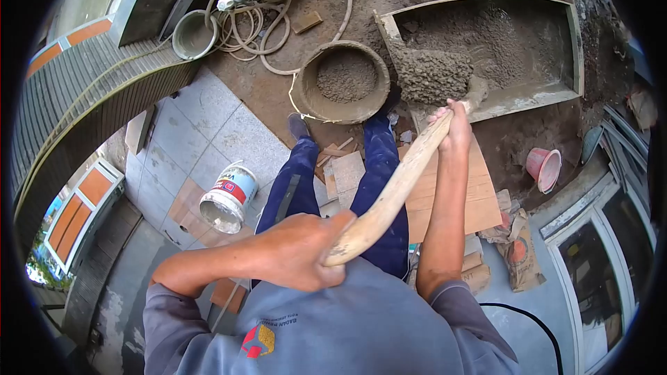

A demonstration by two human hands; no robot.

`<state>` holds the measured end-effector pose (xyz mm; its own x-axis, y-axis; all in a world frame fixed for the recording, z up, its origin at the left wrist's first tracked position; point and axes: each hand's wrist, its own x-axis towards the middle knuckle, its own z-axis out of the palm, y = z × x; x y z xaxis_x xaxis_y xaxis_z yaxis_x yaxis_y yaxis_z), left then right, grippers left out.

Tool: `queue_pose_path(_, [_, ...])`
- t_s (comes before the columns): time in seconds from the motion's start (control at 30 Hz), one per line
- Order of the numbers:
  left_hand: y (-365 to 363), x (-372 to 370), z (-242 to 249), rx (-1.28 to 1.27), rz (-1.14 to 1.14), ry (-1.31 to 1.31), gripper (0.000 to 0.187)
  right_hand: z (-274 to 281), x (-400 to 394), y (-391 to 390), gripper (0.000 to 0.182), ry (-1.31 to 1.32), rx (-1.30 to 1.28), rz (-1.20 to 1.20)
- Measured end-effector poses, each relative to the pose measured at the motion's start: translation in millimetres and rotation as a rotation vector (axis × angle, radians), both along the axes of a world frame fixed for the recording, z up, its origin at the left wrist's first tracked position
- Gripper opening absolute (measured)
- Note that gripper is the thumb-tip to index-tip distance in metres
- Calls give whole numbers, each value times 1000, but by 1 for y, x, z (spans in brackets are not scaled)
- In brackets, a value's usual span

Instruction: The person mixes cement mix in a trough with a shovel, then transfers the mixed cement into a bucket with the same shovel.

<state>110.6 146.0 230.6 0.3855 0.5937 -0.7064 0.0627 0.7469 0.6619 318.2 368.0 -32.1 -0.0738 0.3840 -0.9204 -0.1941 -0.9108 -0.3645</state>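
My left hand is wrapped round the lower end of a thick, curved wooden handle, close to my body. Farther up the same handle, my right hand grips it near the tool's head. A heap of wet mortar lies on the head, hiding its blade, at the near left edge of a mixing trough. To the left of the heap stands a round bucket with mortar inside.
A white paint pail stands on the tiles at left. Behind it are a coiled hose and a small bucket. At right lie a plywood sheet, a pink bucket, a paper bag and a window frame.
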Motion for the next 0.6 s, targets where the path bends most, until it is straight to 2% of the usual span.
queue_pose_path(0.1, [-112, -46, -24, -20, 30, 60, 43, 4, -48, -100, 14, 29, 41, -39])
queue_pose_path(0.2, [-238, -61, -119, -76, -3, 339, 35, -28, -95, -181, 15, -35, 29, -24])
queue_pose_path(0.27, [-275, -55, -168, -67, 20, 472, 31, -47, -105, -208, 17, -18, 77, 12])
queue_pose_path(0.33, [-286, -49, -182, -58, 69, 528, 29, -46, -104, -207, 17, -21, 149, 55])
queue_pose_path(0.4, [-283, -34, -182, 61, 112, 554, 27, -33, -92, -194, 16, -22, 202, 51])
queue_pose_path(0.5, [-231, 0, -168, 168, 135, 582, 25, 0, -62, -138, 15, -66, 258, 33])
queue_pose_path(0.6, [-146, 44, -174, 322, 237, 566, 22, 16, -21, -48, 15, -83, 409, 11])
